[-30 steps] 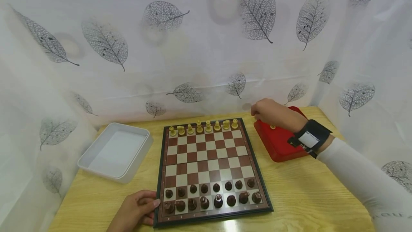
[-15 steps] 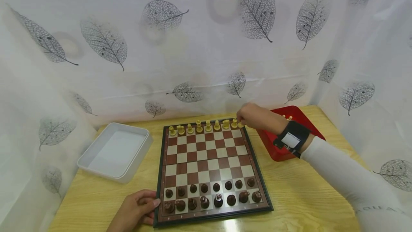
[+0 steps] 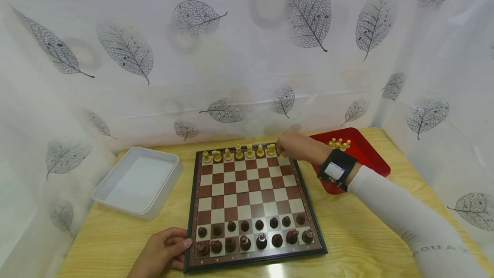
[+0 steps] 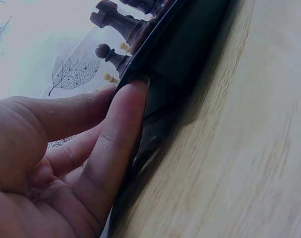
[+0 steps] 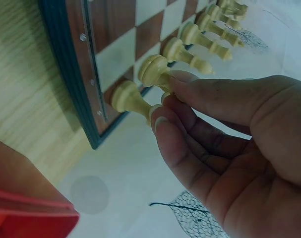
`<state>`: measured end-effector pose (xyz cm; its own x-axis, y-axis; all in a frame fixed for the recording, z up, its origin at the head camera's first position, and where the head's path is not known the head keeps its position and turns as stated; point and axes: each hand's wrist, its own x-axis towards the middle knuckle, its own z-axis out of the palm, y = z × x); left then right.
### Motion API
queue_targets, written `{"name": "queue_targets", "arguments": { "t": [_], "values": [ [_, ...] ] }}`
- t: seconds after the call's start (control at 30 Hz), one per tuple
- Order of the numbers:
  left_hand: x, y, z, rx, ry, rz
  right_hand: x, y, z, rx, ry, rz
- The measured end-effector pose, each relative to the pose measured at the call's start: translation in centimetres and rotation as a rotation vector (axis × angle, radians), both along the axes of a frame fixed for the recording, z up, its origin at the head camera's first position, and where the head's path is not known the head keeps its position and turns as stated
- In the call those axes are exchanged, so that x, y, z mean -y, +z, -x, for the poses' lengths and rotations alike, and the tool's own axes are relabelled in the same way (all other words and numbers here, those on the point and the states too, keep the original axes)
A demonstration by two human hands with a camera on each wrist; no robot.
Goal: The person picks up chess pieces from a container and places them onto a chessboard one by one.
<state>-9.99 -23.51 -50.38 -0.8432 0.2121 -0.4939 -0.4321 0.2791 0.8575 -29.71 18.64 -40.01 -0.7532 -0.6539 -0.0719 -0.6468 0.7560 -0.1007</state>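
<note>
My right hand (image 3: 297,145) pinches a pale yellow pawn (image 5: 154,69) between thumb and fingertips at the far right corner of the chessboard (image 3: 247,188); the fingers hide its top. Just behind it, the corner rook (image 5: 126,96) stands close to the fingertips; I cannot tell whether they touch. My left hand (image 3: 160,252) grips the near left edge of the board, thumb above and fingers against the side and underside. Yellow pieces (image 3: 239,152) line the far row. Dark brown pieces (image 3: 245,242) and pawns (image 3: 245,225) fill the two near rows.
A red tray (image 3: 380,166) with several yellow pawns (image 3: 338,144) stands right of the board, partly behind my forearm. On the left sits a white tray (image 3: 154,200). A leaf-patterned curtain (image 3: 247,63) hangs just behind the wooden table (image 3: 359,231).
My right hand has moved left from the red tray to the board's far right corner, bringing the pawn in front of the rook. My left hand stays on the board edge.
</note>
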Motion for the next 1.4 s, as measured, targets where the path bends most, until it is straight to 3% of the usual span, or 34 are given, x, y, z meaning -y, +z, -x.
{"name": "queue_targets", "arguments": {
  "t": [0.2, 0.4, 0.73, 1.2, 1.4],
  "values": [
    [0.0, 0.1, 0.0, 0.005, 0.003, 0.007, 0.0, -1.2, 0.3, 0.049, -0.014, 0.004],
    [0.0, 0.2, 0.0, 0.001, -0.002, 0.012, 0.0, -1.4, 0.3, 0.077, -0.033, 0.002],
    [0.2, 0.0, 0.0, -0.006, -0.003, 0.022, 0.3, -1.8, 0.1, 0.069, -0.025, 0.046],
    [0.2, 0.0, 0.2, -0.004, 0.002, 0.021, 0.4, -1.6, 0.0, 0.068, -0.057, 0.017],
    [0.1, -0.1, 0.1, -0.005, 0.0, 0.007, 0.3, -1.0, -0.1, 0.107, -0.073, -0.003]
  ]
}}
